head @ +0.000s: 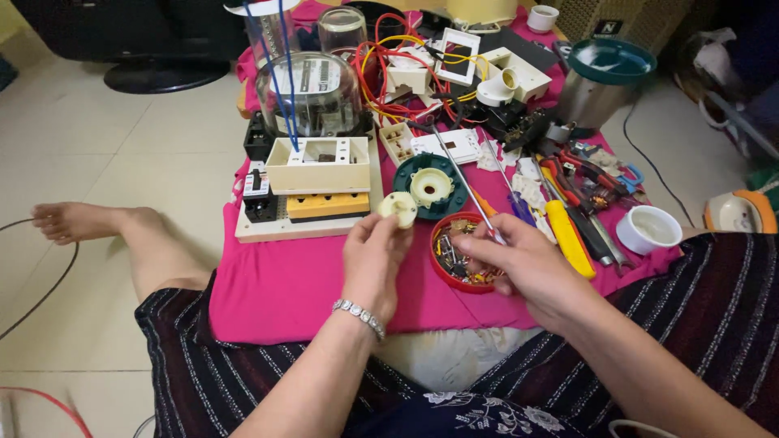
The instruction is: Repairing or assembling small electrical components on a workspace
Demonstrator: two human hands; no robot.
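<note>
- A small cream round fitting (398,208) sits pinched in the fingertips of the left hand (372,264), fingers closed around its lower edge, held up just above the pink cloth (276,292) on the tabletop.
- The right hand (523,264) is closed on a thin metal screwdriver (464,178), whose shaft slants up and away from the hand toward the wires.
- Directly under the right hand's fingers lies a red round lid (445,268) used as a dish, holding a heap of small screws and metal bits.
- Just beyond both hands rests a dark green round base (410,174) with a cream disc in its middle.
- Beyond the left hand stands a board (276,230) carrying a cream box, a yellow block and black breakers.
- To the right of the right hand lie a yellow-handled tool (568,239) and a white cup (647,229), which looks empty.
</note>
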